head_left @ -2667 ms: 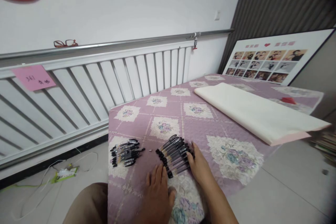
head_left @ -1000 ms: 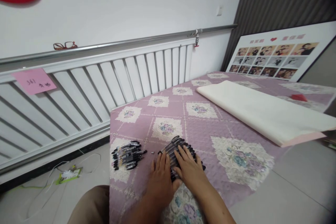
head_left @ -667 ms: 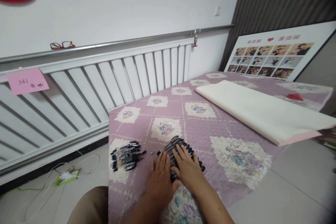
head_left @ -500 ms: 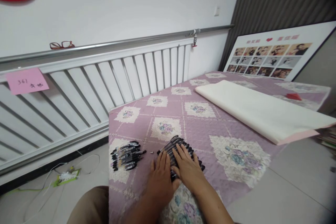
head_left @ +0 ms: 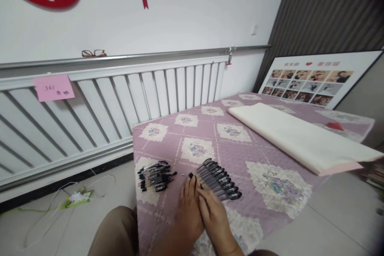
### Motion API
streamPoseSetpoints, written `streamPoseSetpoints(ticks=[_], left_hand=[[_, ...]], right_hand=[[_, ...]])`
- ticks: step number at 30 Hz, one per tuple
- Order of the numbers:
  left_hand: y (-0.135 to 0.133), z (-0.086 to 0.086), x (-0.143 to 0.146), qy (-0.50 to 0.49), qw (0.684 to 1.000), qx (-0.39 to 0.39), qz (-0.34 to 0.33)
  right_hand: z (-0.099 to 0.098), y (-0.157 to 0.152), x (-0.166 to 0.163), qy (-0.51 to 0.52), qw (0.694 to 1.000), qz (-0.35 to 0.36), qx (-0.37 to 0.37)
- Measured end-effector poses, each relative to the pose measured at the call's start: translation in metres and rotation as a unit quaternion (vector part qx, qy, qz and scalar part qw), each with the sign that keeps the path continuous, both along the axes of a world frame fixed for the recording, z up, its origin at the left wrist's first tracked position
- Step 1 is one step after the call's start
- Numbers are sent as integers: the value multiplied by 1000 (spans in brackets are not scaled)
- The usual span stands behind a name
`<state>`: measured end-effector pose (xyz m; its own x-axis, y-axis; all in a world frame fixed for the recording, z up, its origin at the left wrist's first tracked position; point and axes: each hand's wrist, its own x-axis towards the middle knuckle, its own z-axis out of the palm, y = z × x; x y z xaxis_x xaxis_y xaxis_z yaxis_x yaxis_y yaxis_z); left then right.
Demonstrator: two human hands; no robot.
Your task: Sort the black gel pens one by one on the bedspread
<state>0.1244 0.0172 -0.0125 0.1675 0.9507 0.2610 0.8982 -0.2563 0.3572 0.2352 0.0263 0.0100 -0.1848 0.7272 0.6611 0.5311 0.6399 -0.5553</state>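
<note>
A slanted row of black-capped clear pens [head_left: 217, 179] lies side by side on the flowered tablecloth [head_left: 228, 152], caps toward the right. My left hand [head_left: 191, 206] rests at the row's near-left end, fingers stretched out and close together, fingertips at the pen ends. Right beside it, my right hand [head_left: 213, 210] lies palm down with its fingers against the same lower ends, partly hiding them. Neither hand lifts a pen. To the left sits a looser pile of similar pens [head_left: 156, 176]. A tiny metallic piece [head_left: 183, 175] lies between the pile and the row.
A folded cream sheet [head_left: 294, 138] covers the table's right part, near a red paper item [head_left: 335, 126]. A photo board [head_left: 318, 76] leans behind. Along the wall runs a white radiator [head_left: 144, 92] with a pink note [head_left: 54, 87]. A power strip [head_left: 77, 199] is on the floor.
Both hands have slid off the top of the pen row toward its lower-left ends, uncovering the caps. The pens now lie more evenly fanned. The camera view has shifted left and up.
</note>
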Motion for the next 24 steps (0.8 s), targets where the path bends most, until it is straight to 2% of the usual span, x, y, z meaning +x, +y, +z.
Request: streamPoseSetpoints(ticks=[5,6,8,11,14,17,24], left_hand=[[-31,-7,-39,-65,998,4,-3],[-37,-7,-49,-72,997,6,-25],[-47,-5,-70,-89,996,17,-20],[-50,3,-99,-112,993,29,-10],[-39,17,-125,-108,992,43,37],[-16,28,-145,-78,995,44,52],[29,33,-170,20,999,-45,5]], right_hand=[[-11,-33,-31,28,997,30,-59],[-11,-35,-34,22,996,44,-69],[-11,-36,-37,-3,995,61,-80],[-10,-32,-41,-46,994,51,-80],[-11,-29,-43,-90,992,37,-81],[-12,-27,-44,-127,988,24,-79],[-12,-18,-46,-189,979,-26,-68]])
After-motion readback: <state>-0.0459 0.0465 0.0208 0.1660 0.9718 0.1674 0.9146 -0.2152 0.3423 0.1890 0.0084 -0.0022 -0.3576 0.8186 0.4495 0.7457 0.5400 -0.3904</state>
